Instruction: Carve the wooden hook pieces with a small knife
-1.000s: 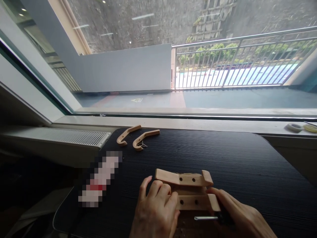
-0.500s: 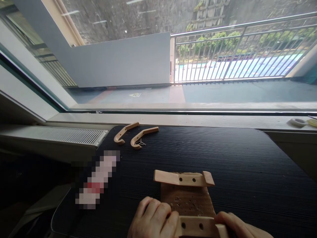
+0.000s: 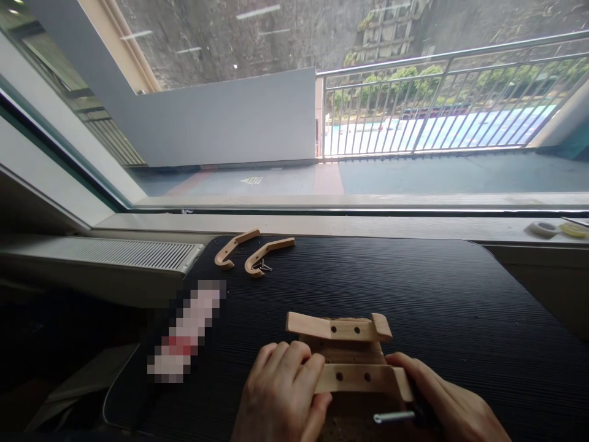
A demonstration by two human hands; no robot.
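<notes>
On the black ribbed table (image 3: 460, 307) lies a wooden board (image 3: 350, 352) with two wooden hook pieces across it. The far hook piece (image 3: 338, 328) rests loose. My left hand (image 3: 280, 396) has its fingers curled over the left end of the near hook piece (image 3: 356, 379). My right hand (image 3: 448, 408) presses that piece's right end and is closed round a screwdriver (image 3: 396, 417), whose metal shaft points left just below the piece.
Two more loose wooden hooks (image 3: 235, 247) (image 3: 267, 253) lie at the far left of the table with small screws (image 3: 263, 266) beside them. A blurred-out white and red object (image 3: 186, 334) lies left. A radiator grille (image 3: 115, 252) and a window sill with tape rolls (image 3: 543, 229) border the table.
Half a second ago the near hook piece sat at the board's near edge. Now both hands have moved it back up the board toward the far piece, and the screwdriver shaft shows again.
</notes>
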